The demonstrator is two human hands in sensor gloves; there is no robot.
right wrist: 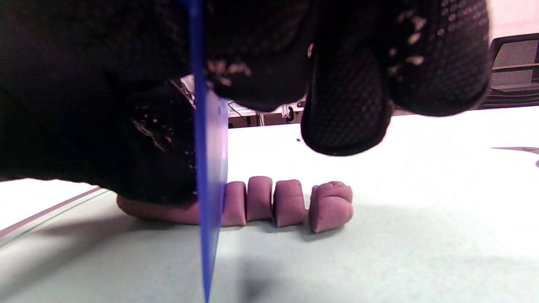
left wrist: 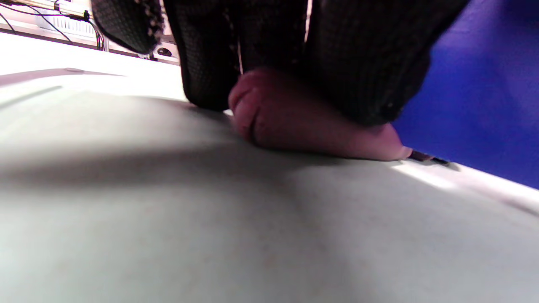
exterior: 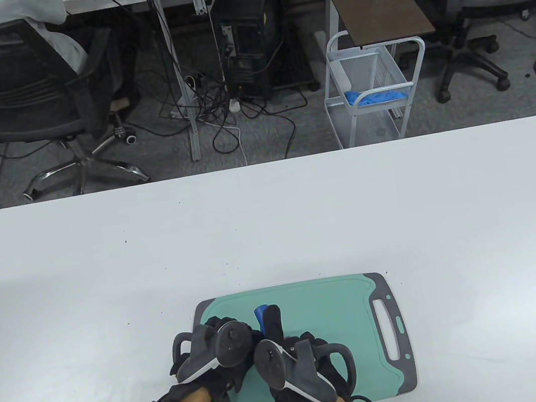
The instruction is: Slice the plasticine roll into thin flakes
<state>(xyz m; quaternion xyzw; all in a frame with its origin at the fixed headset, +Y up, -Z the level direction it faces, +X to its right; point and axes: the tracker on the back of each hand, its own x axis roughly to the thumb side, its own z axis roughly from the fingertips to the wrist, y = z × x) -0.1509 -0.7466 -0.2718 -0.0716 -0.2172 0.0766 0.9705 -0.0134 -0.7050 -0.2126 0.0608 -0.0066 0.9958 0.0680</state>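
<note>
A purple plasticine roll (right wrist: 160, 210) lies on the green cutting board (exterior: 326, 314). My left hand (exterior: 225, 332) presses down on the roll's uncut part (left wrist: 311, 126) with gloved fingers (left wrist: 210, 54). My right hand (exterior: 273, 325) grips a blue plastic knife (right wrist: 208, 168). Its blade stands upright on the board, through the roll beside my left fingers. Its tip (exterior: 261, 310) shows past my hands in the table view, and its flat side (left wrist: 484, 97) in the left wrist view. Several cut purple slices (right wrist: 290, 202) stand in a row beside the blade, the end one (right wrist: 330, 206) slightly apart.
The board has a grey rim and a handle slot (exterior: 387, 327) on its right. It lies near the front edge of a white table (exterior: 271, 221). Office chairs, cables and a wire cart stand on the floor beyond the table.
</note>
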